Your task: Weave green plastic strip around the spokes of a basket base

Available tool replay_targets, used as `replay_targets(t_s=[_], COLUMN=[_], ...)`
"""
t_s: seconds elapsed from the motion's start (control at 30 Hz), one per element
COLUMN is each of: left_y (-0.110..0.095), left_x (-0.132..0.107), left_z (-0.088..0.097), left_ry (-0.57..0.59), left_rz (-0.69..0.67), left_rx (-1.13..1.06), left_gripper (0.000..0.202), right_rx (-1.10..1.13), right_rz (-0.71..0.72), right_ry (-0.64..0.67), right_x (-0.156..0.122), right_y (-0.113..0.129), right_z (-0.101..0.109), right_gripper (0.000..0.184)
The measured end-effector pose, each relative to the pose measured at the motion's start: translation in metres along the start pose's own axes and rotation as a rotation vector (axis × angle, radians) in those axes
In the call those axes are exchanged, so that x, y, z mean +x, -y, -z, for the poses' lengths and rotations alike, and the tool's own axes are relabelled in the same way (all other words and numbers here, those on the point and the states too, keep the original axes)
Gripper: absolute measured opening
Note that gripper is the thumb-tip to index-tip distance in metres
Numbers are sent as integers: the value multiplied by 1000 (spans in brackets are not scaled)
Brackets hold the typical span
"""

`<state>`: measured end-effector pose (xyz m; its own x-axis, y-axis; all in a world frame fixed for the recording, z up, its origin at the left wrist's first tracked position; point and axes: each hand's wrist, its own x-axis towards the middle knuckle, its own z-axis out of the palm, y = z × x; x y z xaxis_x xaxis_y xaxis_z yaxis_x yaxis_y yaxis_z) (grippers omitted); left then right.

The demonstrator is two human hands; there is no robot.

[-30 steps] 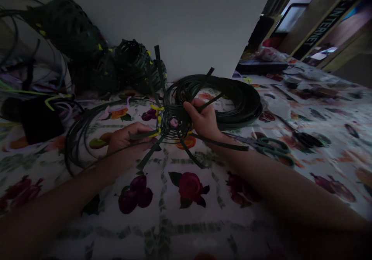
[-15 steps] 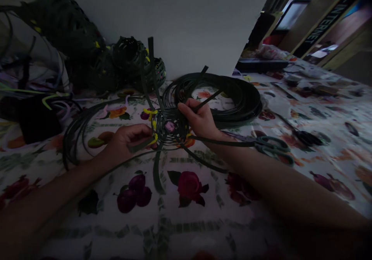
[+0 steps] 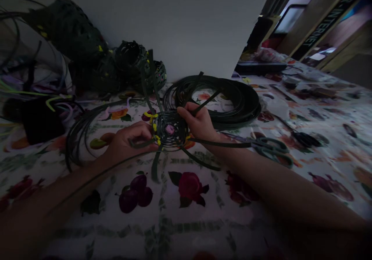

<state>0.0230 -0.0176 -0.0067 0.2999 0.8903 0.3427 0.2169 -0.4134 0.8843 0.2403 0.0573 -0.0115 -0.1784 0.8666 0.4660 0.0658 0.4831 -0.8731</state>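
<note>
Between my hands is a small round woven basket [image 3: 174, 136] of dark green strips, with yellow ties around its edge and a pinkish patch in the middle. Loose strip ends stick out from it on all sides. My left hand [image 3: 135, 134] grips its left edge, fingers curled, some of them hidden behind the weave. At the upper right edge, my right hand [image 3: 200, 122] pinches the rim with thumb and fingers, beside two upright strip ends. A long thin strip [image 3: 107, 169] runs from the basket's lower side across my left forearm.
A thick coil of dark strip [image 3: 247, 101] lies behind my right hand. Green-handled scissors [image 3: 271, 145] rest beside my right forearm. Finished-looking dark woven baskets [image 3: 78, 31] stand at the back left, near a black box-like object [image 3: 42, 118]. A fruit-patterned cloth [image 3: 186, 244] covers the table.
Both hands keep their grip on the basket and have barely shifted. The loose strip ends have swung slightly, and the whole view has tilted a little.
</note>
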Motion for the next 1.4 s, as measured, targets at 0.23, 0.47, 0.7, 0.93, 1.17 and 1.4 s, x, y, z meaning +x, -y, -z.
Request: replay_targets(t_s=[0.23,0.47,0.7,0.93,1.17,1.4], left_y=[1,2,-14,5,35,15], left_x=[0,3,3,13,30,23], left_z=[5,7,-10,9,56,42], left_ry=[66,8,-206,-309,-396,-94], left_rz=[18,135,544,517,489,355], left_rx=[35,-148,-670,-641,152,197], left_gripper=[18,17,22,14,25,30], right_rx=[6,61,64,44,-78,-210], right_rz=[-14,-26,-39,12,115,151], right_ry=[-4,11,-27,11,19,8], right_x=[3,3,0,-1,-2,-5], right_y=[1,-1,3,5,12,14], right_z=[3,2,1,0,2,4], right_gripper=[37,39,40,39,39,37])
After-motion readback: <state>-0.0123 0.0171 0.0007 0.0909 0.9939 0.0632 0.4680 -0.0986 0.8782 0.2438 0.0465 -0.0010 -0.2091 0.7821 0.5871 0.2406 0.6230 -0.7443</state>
